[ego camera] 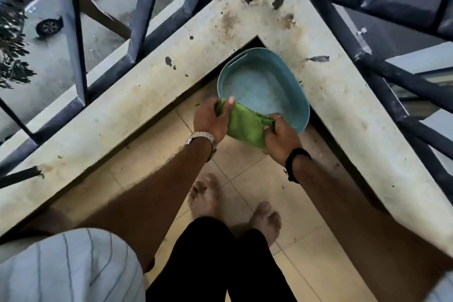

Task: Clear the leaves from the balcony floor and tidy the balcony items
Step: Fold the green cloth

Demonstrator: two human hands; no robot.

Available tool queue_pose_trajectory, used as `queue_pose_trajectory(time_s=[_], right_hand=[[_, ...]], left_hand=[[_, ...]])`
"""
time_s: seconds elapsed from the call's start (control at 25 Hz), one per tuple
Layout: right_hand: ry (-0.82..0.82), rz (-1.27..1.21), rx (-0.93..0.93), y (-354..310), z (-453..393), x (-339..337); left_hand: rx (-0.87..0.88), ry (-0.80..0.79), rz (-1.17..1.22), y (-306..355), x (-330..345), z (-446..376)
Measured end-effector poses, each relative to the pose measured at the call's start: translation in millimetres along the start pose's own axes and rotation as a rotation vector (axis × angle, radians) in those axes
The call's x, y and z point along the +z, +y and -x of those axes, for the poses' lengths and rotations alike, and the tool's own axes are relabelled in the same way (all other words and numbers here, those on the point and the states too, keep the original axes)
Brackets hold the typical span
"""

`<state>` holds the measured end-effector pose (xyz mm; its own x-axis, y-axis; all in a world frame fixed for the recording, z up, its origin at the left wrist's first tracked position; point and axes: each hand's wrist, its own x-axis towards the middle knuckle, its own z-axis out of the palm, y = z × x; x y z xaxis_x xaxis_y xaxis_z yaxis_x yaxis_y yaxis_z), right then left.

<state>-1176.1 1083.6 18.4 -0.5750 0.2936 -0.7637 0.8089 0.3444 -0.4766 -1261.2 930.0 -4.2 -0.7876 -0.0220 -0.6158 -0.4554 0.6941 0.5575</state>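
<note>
Green cloth (245, 125) gripped at both ends: left hand (210, 121) fingers closed on far-left end, right hand (282, 138) fingers closed on near-right end. Long axis diagonal between hands. Cloth held above near rim of blue basin (301, 103) in balcony-floor corner; basin contents whitish, possibly water, not resolved. Judged: wringing over basin.

Basin (286, 86) in the ledge (152, 95) corner — cloth (242, 122) between both hands before it, railing (144, 19) behind.

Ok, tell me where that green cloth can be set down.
Both hands, left and right, hold the green cloth. Bare room: the concrete ledge left of the blue basin, and the tiled floor between basin and feet. The corner is crowded.
</note>
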Motion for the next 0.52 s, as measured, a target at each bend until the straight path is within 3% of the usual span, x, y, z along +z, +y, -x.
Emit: queue_pose_trajectory(time_s=[0.16,0.32,0.52], right_hand=[[0.185,0.038,-0.063,-16.8,-15.2,-20.5],[0.447,-0.053,-0.168,-40.0,-54.9,-59.4],[0.442,0.13,-0.401,-36.1,-88.7,-62.5]], left_hand=[[0.108,0.104,-0.037,2.6,-13.8,7.7],[0.363,0.025,-0.097,28.2,-8.5,6.4],[0.743,0.187,-0.632,32.8,10.3,-32.6]])
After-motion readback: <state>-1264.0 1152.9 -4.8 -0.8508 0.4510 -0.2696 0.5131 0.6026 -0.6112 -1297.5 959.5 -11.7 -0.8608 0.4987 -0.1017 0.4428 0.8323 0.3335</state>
